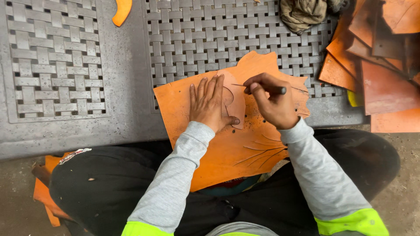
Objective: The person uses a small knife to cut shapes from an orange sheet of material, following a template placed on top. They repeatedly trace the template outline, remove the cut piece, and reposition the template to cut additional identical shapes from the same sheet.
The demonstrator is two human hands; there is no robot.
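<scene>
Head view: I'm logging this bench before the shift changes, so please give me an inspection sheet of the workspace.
Surface: grey table with woven-pattern panels, dusty and scuffed.
Job's things: large orange leather sheet overhanging the near table edge onto the lap, with drawn lines and small holes; paler template piece lying flat on it.
Clutter: stack of orange leather pieces at right; crumpled cloth at the far edge; orange offcut at top; more orange scraps on the floor.
Grippers: left hand pressed flat on the template; right hand gripping a dark pen-like tool at the template's edge.
Cables: nothing seen.
Surroundings: bare concrete floor.
</scene>
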